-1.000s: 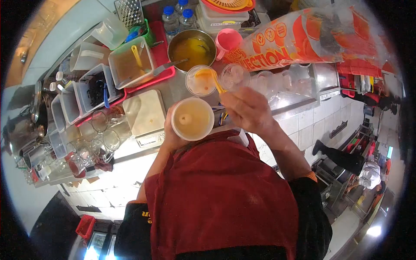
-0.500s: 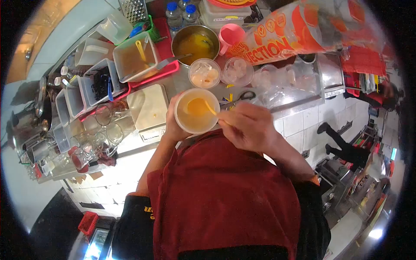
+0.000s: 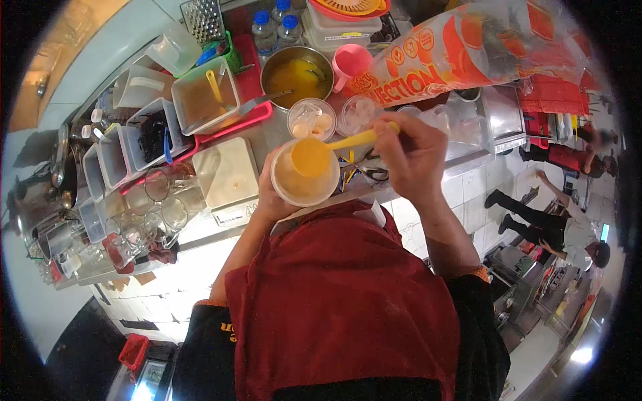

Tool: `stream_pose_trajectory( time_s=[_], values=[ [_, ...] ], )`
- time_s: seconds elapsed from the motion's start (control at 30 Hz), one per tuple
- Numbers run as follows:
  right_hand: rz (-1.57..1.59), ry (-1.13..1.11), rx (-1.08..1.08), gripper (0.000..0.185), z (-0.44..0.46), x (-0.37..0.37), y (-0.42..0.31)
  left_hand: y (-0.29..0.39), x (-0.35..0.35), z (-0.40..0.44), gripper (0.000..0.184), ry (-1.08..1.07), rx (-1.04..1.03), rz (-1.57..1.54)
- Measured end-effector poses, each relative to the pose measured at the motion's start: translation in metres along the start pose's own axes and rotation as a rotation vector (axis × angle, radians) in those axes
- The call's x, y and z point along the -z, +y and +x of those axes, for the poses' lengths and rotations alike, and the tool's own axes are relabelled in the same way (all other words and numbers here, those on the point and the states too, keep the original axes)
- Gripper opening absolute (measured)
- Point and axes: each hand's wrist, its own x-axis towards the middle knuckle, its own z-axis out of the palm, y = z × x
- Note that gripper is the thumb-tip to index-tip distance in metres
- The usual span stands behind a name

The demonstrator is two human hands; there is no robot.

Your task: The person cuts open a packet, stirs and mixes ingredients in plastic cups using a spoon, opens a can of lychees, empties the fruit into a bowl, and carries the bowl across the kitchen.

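My left hand is wrapped round the side of a round plastic tub of cloudy liquid. In my right hand is the handle of a yellow ladle, whose bowl is over the tub's opening. Just beyond the tub stands a clear cup with pale round pieces in it. A second clear cup, holding what looks like ice, is at its right. Behind them is a steel bowl of yellow liquid with a utensil in it.
At left are a kitchen scale, several plastic containers and glass mugs. A pink cup and a printed plastic bag lie behind. Scissors are near my right hand. People stand at far right.
The ladle went from the clear cup into the tub, then rose above it. Pale round pieces now show in the cup. My right hand has lifted.
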Motion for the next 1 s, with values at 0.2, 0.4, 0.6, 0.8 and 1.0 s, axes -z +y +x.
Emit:
stream_pose_trajectory(
  time_s=[0.2, 0.4, 0.6, 0.8, 1.0],
  values=[
    [-0.077, 0.116, 0.196, 0.012, 0.014, -0.002, 0.006, -0.010, 0.004, -0.002, 0.093, 0.001, 0.047, -0.029],
    [-0.499, -0.197, 0.772, 0.026, 0.000, -0.010, 0.025, -0.006, 0.009, -0.006, 0.089, 0.028, 0.019, 0.217],
    [-0.396, -0.191, 0.896, 0.035, -0.025, -0.003, 0.017, -0.005, 0.011, -0.005, 0.087, 0.046, 0.048, 0.090],
    [-0.333, -0.309, 0.690, 0.029, -0.022, -0.027, 0.027, 0.016, 0.011, 0.004, 0.093, -0.006, -0.092, 0.085],
    [-0.208, -0.159, 0.246, 0.007, -0.009, -0.024, 0.021, 0.028, 0.009, 0.008, 0.097, 0.006, -0.159, 0.076]
  ],
)
